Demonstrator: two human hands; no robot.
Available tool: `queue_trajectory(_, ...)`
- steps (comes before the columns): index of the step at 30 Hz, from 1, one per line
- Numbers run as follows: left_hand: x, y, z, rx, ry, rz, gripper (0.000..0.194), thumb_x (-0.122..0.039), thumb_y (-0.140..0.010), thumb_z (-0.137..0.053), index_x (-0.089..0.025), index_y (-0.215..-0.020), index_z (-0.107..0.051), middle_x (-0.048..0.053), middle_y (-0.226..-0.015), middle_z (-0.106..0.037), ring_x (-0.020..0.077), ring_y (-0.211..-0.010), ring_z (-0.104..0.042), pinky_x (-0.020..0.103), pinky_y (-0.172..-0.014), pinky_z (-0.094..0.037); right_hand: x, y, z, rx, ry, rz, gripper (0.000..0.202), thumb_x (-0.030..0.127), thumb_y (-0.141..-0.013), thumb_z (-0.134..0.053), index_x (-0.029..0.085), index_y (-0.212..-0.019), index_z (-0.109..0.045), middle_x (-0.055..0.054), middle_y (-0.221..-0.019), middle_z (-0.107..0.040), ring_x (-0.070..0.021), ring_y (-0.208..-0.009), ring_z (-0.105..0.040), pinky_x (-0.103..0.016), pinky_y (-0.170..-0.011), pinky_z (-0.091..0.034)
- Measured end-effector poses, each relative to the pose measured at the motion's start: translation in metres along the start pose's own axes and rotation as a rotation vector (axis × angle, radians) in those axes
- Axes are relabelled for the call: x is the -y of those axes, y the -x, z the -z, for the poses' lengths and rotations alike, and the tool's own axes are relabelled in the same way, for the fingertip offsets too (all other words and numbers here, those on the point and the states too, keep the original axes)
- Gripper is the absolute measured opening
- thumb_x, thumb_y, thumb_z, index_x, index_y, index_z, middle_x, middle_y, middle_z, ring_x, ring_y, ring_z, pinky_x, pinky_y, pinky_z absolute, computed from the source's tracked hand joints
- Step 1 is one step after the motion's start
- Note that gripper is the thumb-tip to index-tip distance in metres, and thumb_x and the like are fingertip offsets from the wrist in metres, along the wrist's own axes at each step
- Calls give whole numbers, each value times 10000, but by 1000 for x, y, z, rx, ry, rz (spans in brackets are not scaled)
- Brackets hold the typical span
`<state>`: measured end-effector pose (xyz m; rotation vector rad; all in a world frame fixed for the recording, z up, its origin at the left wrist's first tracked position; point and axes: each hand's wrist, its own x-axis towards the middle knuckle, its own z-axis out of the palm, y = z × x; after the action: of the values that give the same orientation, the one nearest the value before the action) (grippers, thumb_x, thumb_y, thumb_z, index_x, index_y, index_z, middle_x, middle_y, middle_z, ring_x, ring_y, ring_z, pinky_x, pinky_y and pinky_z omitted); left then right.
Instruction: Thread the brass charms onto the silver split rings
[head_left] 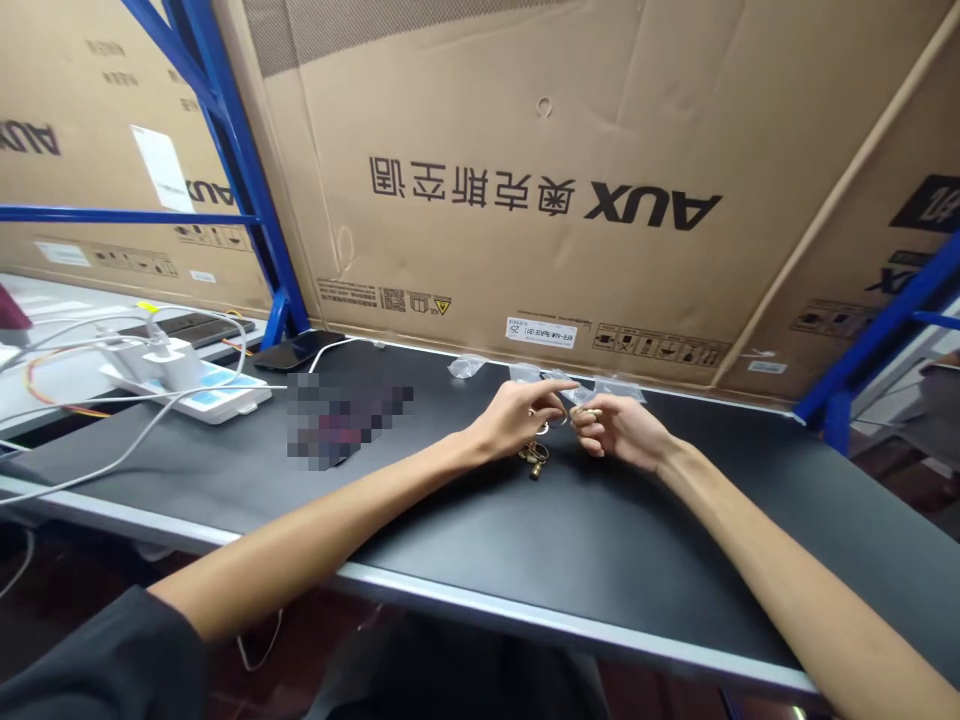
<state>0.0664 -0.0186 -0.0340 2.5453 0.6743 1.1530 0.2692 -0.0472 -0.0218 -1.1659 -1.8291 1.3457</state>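
My left hand (516, 418) is over the middle of the black tabletop, its index finger stretched toward my right hand (619, 432) and its other fingers curled. Thin, pale metal loops show at its fingertips; what exactly it grips is too small to make out. A small brass-coloured piece (589, 412) is pinched between the thumb and fingers of my right hand, close beside the left. Just below the left fingers, a few small brass-coloured metal parts (535, 462), one ring-shaped, lie on the table. Clear plastic bags (616, 389) lie behind both hands.
Large cardboard cartons (480, 260) stand behind the table (600, 560), between blue metal posts (247, 170). At left are a white power strip (217, 402) with plugs and cables, a dark phone (292, 350) and a pixelated patch. Another crumpled clear bag (466, 367) lies near the carton.
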Motion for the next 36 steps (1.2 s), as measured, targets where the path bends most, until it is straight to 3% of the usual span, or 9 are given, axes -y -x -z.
queue_trajectory(3,2,1,-2,-51,-13,83,202,-152,-904,-543,-157,-995,-723,29,-842,-755,130,-725,-672,237,-729,-531,-9,-2,9,-97,249,-6,298,442,-849,-436,223,-648,-457,17,-567,-416,-161,-545,-483,-300,-557,-414)
queue_trajectory(6,6,4,-7,-29,-45,128,183,-151,-880,-557,-151,-875,-740,45,-839,-760,154,-745,-682,257,-737,-523,-16,0,15,-224,552,7,279,359,-845,-512,215,-609,-548,-37,-628,-561,-186,-598,-528,-324,-623,-400)
queue_trajectory(12,8,7,-12,137,-102,117,191,-176,-869,-587,-196,-919,-770,43,-882,-776,188,-805,-712,280,-776,-526,-12,6,13,-317,999,62,208,339,-874,-552,232,-747,-676,-78,-755,-688,-231,-694,-614,-331,-662,-387)
queue_trajectory(15,9,5,-7,155,-170,114,254,-147,-892,-537,-181,-1021,-753,75,-951,-764,215,-910,-693,318,-848,-519,-6,8,11,-316,1131,69,231,398,-892,-561,237,-821,-710,-89,-776,-714,-252,-714,-643,-333,-659,-395)
queue_trajectory(18,11,3,-1,173,-256,111,175,-206,-888,-597,-140,-973,-734,99,-932,-732,255,-989,-648,400,-912,-497,-3,8,8,-337,1218,68,309,424,-928,-519,220,-821,-724,-123,-809,-725,-275,-736,-660,-350,-676,-404)
queue_trajectory(22,15,4,-1,247,-308,105,230,-358,-917,-626,-131,-912,-667,61,-967,-683,198,-959,-637,418,-904,-510,-1,6,4,-370,1263,84,371,379,-967,-445,191,-805,-721,-161,-837,-727,-297,-757,-668,-364,-680,-402)
queue_trajectory(26,16,4,-2,246,-286,113,198,-295,-902,-637,-140,-781,-653,37,-846,-670,184,-897,-624,394,-883,-496,-1,4,-1,-388,1228,116,326,341,-951,-480,198,-765,-706,-135,-799,-726,-276,-765,-666,-342,-682,-401)
queue_trajectory(30,11,-1,6,127,-217,162,127,-220,-853,-642,-157,-766,-710,68,-818,-685,223,-878,-604,378,-867,-458,2,3,-7,-433,1107,173,304,343,-966,-460,226,-866,-722,-95,-860,-739,-249,-786,-663,-325,-678,-403)
queue_trajectory(36,2,-7,12,-78,8,337,212,-306,-861,-612,-147,-807,-742,57,-787,-725,185,-725,-615,303,-711,-464,3,1,-20,-468,851,269,335,462,-961,-482,248,-1050,-724,-66,-1089,-731,-223,-852,-659,-338,-761,-465)
